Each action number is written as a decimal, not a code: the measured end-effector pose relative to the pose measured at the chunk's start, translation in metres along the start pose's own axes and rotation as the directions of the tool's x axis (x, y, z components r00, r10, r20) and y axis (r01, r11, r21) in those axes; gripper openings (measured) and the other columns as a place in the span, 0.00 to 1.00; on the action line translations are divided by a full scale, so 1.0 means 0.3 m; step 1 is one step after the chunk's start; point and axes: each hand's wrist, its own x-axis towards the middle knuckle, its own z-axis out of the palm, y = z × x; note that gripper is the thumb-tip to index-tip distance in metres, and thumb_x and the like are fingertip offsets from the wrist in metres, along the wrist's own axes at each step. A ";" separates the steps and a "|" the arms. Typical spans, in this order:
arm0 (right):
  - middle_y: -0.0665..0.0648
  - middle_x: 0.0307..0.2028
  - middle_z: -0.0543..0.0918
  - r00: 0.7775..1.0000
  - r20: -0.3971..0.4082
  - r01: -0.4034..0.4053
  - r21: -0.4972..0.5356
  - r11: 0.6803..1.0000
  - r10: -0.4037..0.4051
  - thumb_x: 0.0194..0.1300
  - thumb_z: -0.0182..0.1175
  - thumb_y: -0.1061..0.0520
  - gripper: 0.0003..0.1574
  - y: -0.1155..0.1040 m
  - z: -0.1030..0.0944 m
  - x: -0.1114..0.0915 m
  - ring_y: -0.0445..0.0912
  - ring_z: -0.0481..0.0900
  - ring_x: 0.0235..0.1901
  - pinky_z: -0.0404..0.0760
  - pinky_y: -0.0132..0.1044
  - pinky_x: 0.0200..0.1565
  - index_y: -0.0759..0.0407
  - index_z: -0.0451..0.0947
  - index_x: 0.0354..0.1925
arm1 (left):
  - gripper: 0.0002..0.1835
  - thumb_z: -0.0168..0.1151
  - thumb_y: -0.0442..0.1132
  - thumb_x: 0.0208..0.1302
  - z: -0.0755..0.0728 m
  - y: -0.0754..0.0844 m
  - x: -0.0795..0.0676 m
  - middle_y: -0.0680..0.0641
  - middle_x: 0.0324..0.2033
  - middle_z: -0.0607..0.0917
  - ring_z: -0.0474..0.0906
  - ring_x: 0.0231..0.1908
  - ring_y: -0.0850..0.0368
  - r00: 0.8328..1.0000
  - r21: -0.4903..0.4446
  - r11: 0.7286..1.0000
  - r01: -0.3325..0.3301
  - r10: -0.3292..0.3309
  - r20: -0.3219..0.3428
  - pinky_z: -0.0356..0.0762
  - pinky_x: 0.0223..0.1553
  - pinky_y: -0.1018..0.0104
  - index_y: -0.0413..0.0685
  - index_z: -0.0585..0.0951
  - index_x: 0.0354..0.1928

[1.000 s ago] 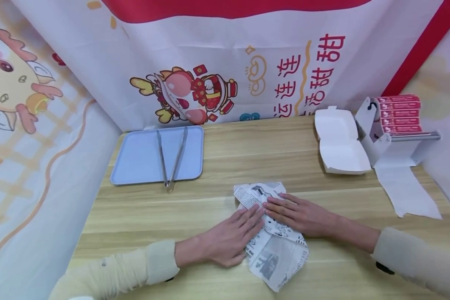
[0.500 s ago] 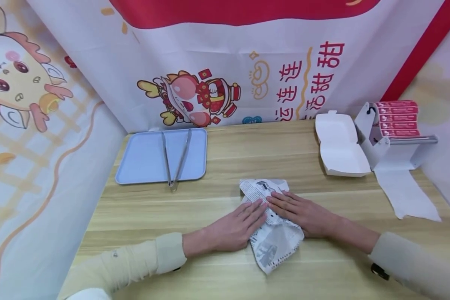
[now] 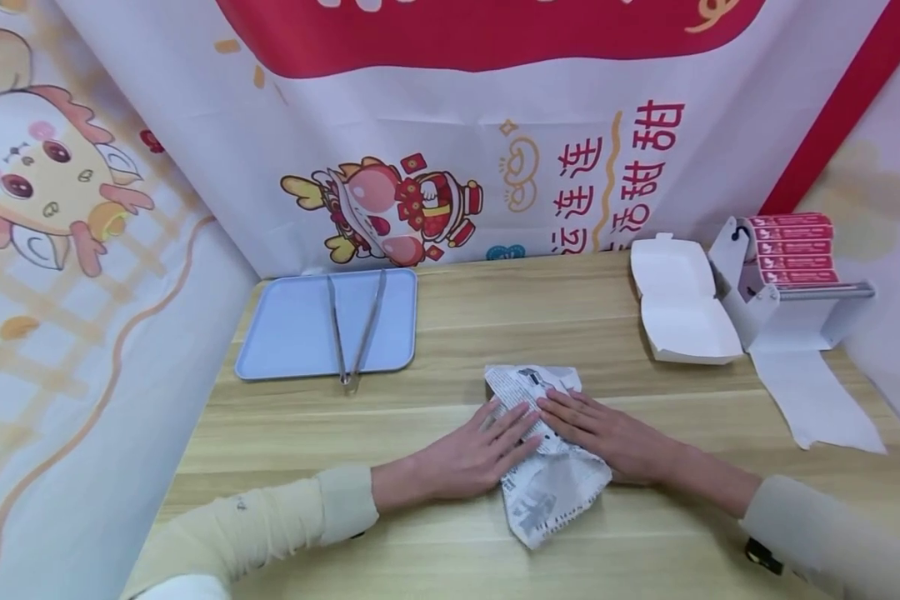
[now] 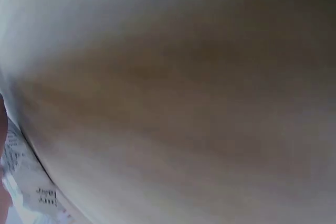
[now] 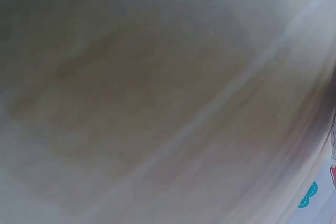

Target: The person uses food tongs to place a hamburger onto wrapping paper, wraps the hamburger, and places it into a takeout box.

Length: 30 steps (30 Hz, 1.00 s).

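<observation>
A newspaper-print wrapping paper (image 3: 551, 492), folded over on itself, lies at the middle of the table. Flat on its left side rests my left hand (image 3: 472, 454), fingers straight. From the other side my right hand (image 3: 618, 437) presses on the paper with straight fingers, its fingertips near those of the left. Whether anything lies inside the folds is hidden. In the left wrist view a strip of the printed paper (image 4: 44, 195) shows at the lower left corner; blurred skin fills most of both wrist views.
At the back left, metal tongs (image 3: 358, 342) lie on a light blue tray (image 3: 285, 333), their joined end past its front rim. An open white takeaway box (image 3: 682, 308) stands at the back right, beside a label dispenser (image 3: 791, 292) with a paper strip (image 3: 817, 400) hanging out.
The paper's near flap has shortened and been drawn in under the hands. Both hands stay on the paper, the left with its fingers a bit more spread. The head view has shifted slightly.
</observation>
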 end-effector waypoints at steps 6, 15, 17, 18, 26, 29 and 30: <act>0.61 0.76 0.61 0.999 0.033 0.035 -0.071 0.997 -0.033 0.82 0.30 0.48 0.33 0.004 -0.014 -0.003 0.53 0.52 0.78 0.41 0.41 0.79 0.63 0.58 0.75 | 0.30 0.45 0.48 0.77 -0.003 -0.065 -0.021 0.42 0.77 0.58 0.51 0.78 0.46 0.998 -0.190 0.980 -0.065 0.066 -0.002 0.55 0.76 0.47 0.45 0.61 0.76; 0.59 0.77 0.58 0.997 0.074 0.001 0.070 0.998 -0.007 0.76 0.45 0.40 0.41 0.011 -0.039 0.001 0.50 0.45 0.79 0.37 0.37 0.79 0.61 0.56 0.76 | 0.30 0.48 0.53 0.74 -0.016 -0.097 -0.013 0.46 0.74 0.66 0.60 0.75 0.50 0.994 -0.235 0.969 -0.082 0.062 -0.091 0.57 0.75 0.50 0.47 0.68 0.73; 0.58 0.77 0.59 0.998 0.070 0.003 0.054 0.999 -0.007 0.78 0.41 0.40 0.39 0.015 -0.043 0.002 0.50 0.46 0.79 0.38 0.37 0.79 0.61 0.57 0.76 | 0.29 0.48 0.53 0.74 -0.018 -0.093 -0.004 0.45 0.71 0.70 0.64 0.73 0.50 0.987 -0.112 0.989 -0.093 0.076 -0.144 0.60 0.74 0.51 0.46 0.71 0.70; 0.58 0.77 0.59 0.998 0.064 0.008 0.038 0.999 -0.010 0.79 0.38 0.41 0.37 0.017 -0.044 0.003 0.50 0.47 0.79 0.38 0.37 0.79 0.61 0.58 0.75 | 0.28 0.49 0.52 0.74 -0.018 -0.092 0.000 0.45 0.70 0.72 0.66 0.72 0.50 0.983 -0.067 0.993 -0.093 0.081 -0.164 0.61 0.74 0.52 0.46 0.72 0.69; 0.59 0.73 0.67 0.998 0.006 0.055 0.028 0.998 -0.055 0.78 0.44 0.54 0.29 0.032 -0.041 0.014 0.53 0.58 0.76 0.45 0.40 0.79 0.60 0.64 0.72 | 0.23 0.49 0.41 0.75 -0.021 -0.131 0.006 0.49 0.73 0.68 0.62 0.74 0.54 0.998 -0.394 0.917 -0.053 0.035 -0.053 0.59 0.75 0.58 0.48 0.72 0.70; 0.58 0.72 0.68 1.000 0.011 -0.021 0.208 0.978 0.019 0.66 0.55 0.62 0.36 0.025 -0.044 0.018 0.51 0.56 0.77 0.45 0.36 0.78 0.58 0.67 0.71 | 0.25 0.45 0.41 0.76 -0.020 -0.146 0.005 0.51 0.74 0.64 0.59 0.75 0.55 1.000 -0.608 0.793 0.026 -0.011 0.028 0.57 0.75 0.58 0.51 0.68 0.73; 0.57 0.72 0.69 0.998 0.017 -0.063 0.283 0.957 0.060 0.62 0.57 0.65 0.38 0.020 -0.047 0.019 0.50 0.56 0.77 0.45 0.33 0.78 0.57 0.69 0.70 | 0.25 0.44 0.42 0.77 -0.018 -0.149 0.004 0.51 0.74 0.64 0.59 0.75 0.54 0.998 -0.666 0.744 0.060 -0.034 0.052 0.58 0.75 0.58 0.52 0.67 0.73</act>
